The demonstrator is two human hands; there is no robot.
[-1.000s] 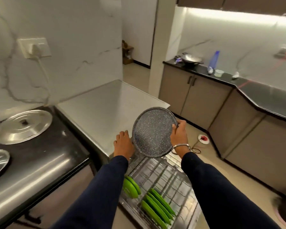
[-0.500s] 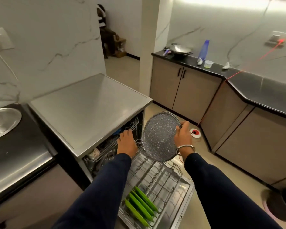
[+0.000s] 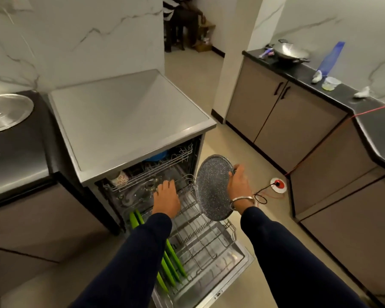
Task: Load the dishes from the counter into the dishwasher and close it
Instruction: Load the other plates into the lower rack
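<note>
Gripping the speckled pan point(image 3: 213, 187) at its rim, your right hand point(image 3: 239, 185) has lowered it from above the dishwasher top point(image 3: 129, 116) to beside the pulled-out lower rack point(image 3: 209, 238); left hand point(image 3: 166, 196) flat, relaxed. Slotting likely next.

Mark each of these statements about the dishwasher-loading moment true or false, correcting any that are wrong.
1. The right hand holds a speckled grey plate on edge. True.
2. The dishwasher door is shut. False: it is folded down, with the lower rack pulled out.
3. Green plates stand in the lower rack. True.
4. The left hand grips a cup. False: its fingers lie straight over the rack and hold nothing.
5. A steel lid lies on the dark counter. True.
</note>
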